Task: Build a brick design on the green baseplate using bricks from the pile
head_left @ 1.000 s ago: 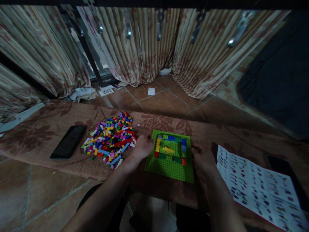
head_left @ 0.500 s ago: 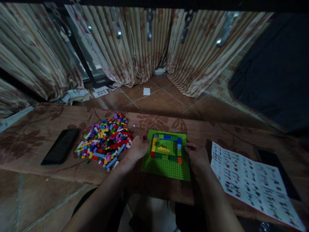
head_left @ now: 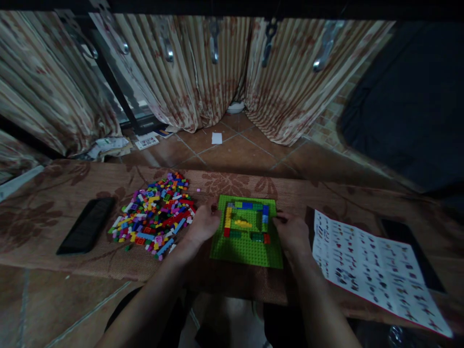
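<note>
A green studded baseplate (head_left: 243, 251) lies on a brown floral cloth, with a frame of yellow, blue, red and green bricks (head_left: 246, 221) built on its far half. My left hand (head_left: 203, 223) rests curled against the plate's left edge. On the right edge sits my right hand (head_left: 292, 232), its fingers bent at the plate's rim. Whether either hand holds a brick is hidden. A heap of small mixed-colour bricks (head_left: 155, 212) lies just left of my left hand.
A black phone (head_left: 86, 225) lies at the left of the cloth (head_left: 47, 203). A printed instruction sheet (head_left: 373, 268) is spread at the right, with a dark flat object (head_left: 409, 237) beyond it. Behind are tiled floor, curtains and scattered papers.
Both hands stay at the plate's two edges. The whole scene has slid slightly left and up in view as my head moved.
</note>
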Motion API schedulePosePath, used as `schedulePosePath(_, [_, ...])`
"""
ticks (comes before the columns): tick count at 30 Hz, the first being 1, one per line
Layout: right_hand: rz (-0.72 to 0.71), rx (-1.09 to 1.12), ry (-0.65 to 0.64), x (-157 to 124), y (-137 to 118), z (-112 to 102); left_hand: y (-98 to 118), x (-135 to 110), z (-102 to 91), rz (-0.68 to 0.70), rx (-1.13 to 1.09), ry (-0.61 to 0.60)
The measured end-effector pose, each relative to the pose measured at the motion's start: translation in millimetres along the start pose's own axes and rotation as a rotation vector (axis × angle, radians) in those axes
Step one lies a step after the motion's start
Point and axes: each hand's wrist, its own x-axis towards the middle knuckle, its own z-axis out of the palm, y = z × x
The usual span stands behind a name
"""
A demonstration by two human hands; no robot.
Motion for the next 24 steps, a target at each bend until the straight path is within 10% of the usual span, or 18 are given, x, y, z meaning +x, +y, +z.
schedulePosePath(24, [-0.066, -0.059, -0.161, -9, -21, -4, 2, -4, 1.0, 0.051, -0.046, -0.019])
